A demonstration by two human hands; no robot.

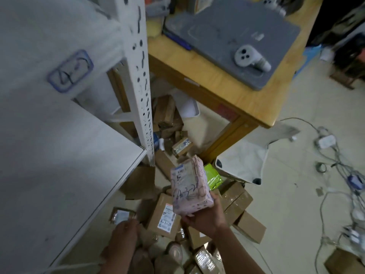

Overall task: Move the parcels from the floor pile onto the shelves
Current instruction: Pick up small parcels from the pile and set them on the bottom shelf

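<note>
Now: your left hand (124, 231) is low beside the shelf (59, 165), at a small packet (122, 215); grip unclear. Your right hand (205, 216) clasps the pink parcel (190, 187) from beneath, right of the shelf, above the floor pile (237, 202), label up, probably for matching the shelf tag (70, 71).

A grey pad (227, 26) covers much of the wooden surface (227, 89), with a white controller (247, 56) resting near the pad's front edge. On the floor beyond the surface's right edge (well apart) lie tangled cables (344, 171) and a tape roll (321, 167).
</note>
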